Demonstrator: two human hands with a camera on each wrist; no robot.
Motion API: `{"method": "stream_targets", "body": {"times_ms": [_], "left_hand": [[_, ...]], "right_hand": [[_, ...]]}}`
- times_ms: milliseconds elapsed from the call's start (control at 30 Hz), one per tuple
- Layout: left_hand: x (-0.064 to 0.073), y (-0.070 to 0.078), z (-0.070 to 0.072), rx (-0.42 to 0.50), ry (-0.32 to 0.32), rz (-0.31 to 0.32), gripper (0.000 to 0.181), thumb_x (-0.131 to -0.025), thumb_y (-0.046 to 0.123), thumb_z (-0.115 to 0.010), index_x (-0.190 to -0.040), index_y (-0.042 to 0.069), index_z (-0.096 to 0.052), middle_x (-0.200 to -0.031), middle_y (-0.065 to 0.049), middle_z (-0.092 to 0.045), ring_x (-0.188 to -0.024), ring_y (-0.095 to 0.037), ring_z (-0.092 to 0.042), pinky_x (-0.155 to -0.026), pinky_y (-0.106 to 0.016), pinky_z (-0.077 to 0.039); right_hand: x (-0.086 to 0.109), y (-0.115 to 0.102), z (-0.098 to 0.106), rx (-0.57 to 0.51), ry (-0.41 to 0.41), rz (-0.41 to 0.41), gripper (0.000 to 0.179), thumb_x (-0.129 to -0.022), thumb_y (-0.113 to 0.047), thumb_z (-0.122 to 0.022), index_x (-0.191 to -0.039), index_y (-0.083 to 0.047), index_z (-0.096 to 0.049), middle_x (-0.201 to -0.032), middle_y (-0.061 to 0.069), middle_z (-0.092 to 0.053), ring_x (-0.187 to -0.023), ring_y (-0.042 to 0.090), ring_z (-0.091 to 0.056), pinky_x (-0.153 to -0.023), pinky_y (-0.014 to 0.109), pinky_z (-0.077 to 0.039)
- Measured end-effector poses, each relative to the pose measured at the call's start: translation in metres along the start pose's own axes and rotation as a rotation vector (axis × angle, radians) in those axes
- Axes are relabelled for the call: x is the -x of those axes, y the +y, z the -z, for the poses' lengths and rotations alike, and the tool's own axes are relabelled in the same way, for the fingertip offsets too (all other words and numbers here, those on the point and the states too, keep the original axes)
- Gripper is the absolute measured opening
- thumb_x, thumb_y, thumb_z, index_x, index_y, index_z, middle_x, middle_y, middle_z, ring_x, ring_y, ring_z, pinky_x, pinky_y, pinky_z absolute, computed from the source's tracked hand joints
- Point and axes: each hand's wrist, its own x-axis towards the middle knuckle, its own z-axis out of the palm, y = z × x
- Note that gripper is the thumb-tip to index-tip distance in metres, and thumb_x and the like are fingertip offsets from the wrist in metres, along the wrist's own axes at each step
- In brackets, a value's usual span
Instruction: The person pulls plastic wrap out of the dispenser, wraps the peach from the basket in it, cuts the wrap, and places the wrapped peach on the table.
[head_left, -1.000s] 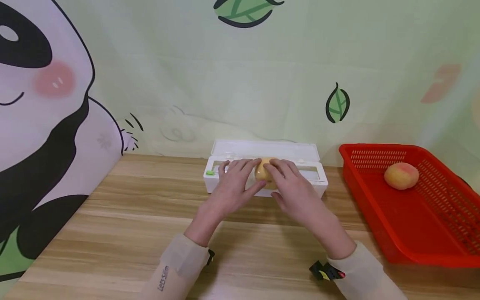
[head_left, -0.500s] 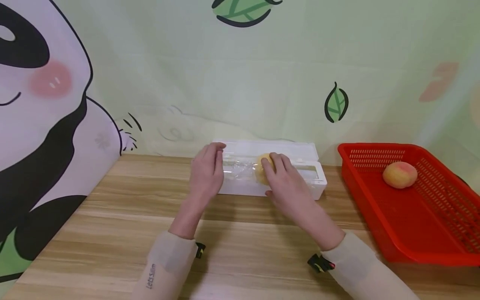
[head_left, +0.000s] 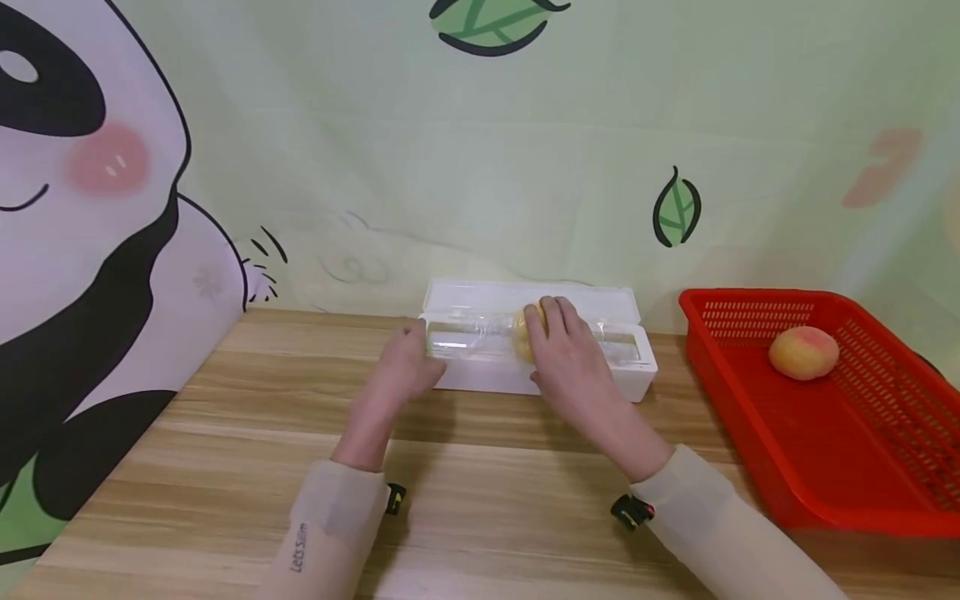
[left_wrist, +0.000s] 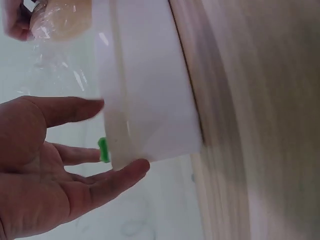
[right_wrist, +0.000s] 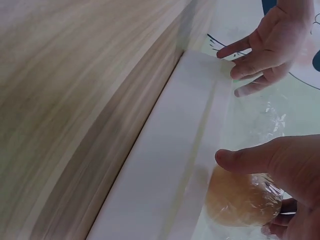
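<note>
A white cling film dispenser [head_left: 480,377] stands on the table with its lid [head_left: 487,295] raised at the back. Clear film [head_left: 474,333] stretches across its top to a peach [right_wrist: 232,200] wrapped in it. My right hand [head_left: 573,367] holds that peach from the right, thumb at the front and fingers behind. At the dispenser's left end is my left hand [left_wrist: 37,165], its fingers spread around the corner. One fingertip touches or nearly touches the green slide cutter [left_wrist: 104,150]; no object is seen gripped there.
To the right stands a red plastic basket [head_left: 832,492] with another peach [head_left: 804,352] inside. The wooden table [head_left: 510,517] reaches back to a printed cloth backdrop [head_left: 360,167] behind the dispenser.
My left hand has left the peach, moved left to the dispenser's end and come down lower there. My right hand has stayed on the wrapped peach.
</note>
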Motion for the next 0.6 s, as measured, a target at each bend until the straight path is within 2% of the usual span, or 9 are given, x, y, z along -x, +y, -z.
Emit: {"method": "stream_targets", "body": {"times_ms": [133,233,300,433,600], "left_hand": [[-0.001,-0.002,-0.006,-0.002,0.004,0.03,0.08,-0.091,0.027,-0.076,-0.149,-0.013,-0.037,-0.146,-0.036,-0.038,-0.132,-0.047,-0.044,-0.108,-0.054,-0.041],[-0.002,-0.003,-0.01,-0.054,-0.018,0.062,0.095,-0.092,0.044,-0.074,-0.154,-0.012,-0.029,-0.149,-0.039,-0.034,-0.136,-0.048,-0.041,-0.11,-0.056,-0.039],[-0.003,-0.003,-0.013,-0.085,-0.025,0.071,0.098,-0.094,0.05,-0.071,-0.155,-0.012,-0.026,-0.149,-0.04,-0.034,-0.136,-0.049,-0.042,-0.11,-0.056,-0.039],[-0.004,-0.001,-0.018,-0.119,-0.006,0.06,0.096,-0.098,0.051,-0.066,-0.154,-0.014,-0.024,-0.147,-0.041,-0.036,-0.132,-0.05,-0.047,-0.107,-0.055,-0.042],[-0.004,0.0,-0.02,-0.133,0.029,0.043,0.093,-0.098,0.049,-0.068,-0.152,-0.015,-0.028,-0.143,-0.041,-0.04,-0.128,-0.049,-0.05,-0.105,-0.054,-0.044]], "right_hand": [[-0.002,0.002,-0.004,0.012,0.002,-0.006,0.092,-0.07,-0.016,-0.097,-0.139,0.008,-0.041,-0.138,0.031,-0.044,-0.13,0.044,-0.042,-0.104,0.049,-0.046],[-0.004,0.003,-0.006,0.021,0.002,-0.003,0.09,-0.072,-0.016,-0.096,-0.139,0.009,-0.04,-0.137,0.031,-0.045,-0.13,0.044,-0.043,-0.104,0.049,-0.046],[-0.006,0.004,-0.008,0.028,0.005,0.004,0.087,-0.074,-0.014,-0.094,-0.139,0.009,-0.041,-0.136,0.031,-0.046,-0.129,0.045,-0.044,-0.103,0.049,-0.046],[-0.01,0.006,-0.011,0.027,0.027,0.02,0.075,-0.079,-0.008,-0.088,-0.136,0.01,-0.043,-0.133,0.031,-0.048,-0.126,0.045,-0.047,-0.101,0.05,-0.047],[-0.014,0.01,-0.011,-0.017,0.045,0.034,0.063,-0.08,0.0,-0.08,-0.132,0.009,-0.045,-0.13,0.031,-0.051,-0.123,0.045,-0.049,-0.1,0.052,-0.048]]}}
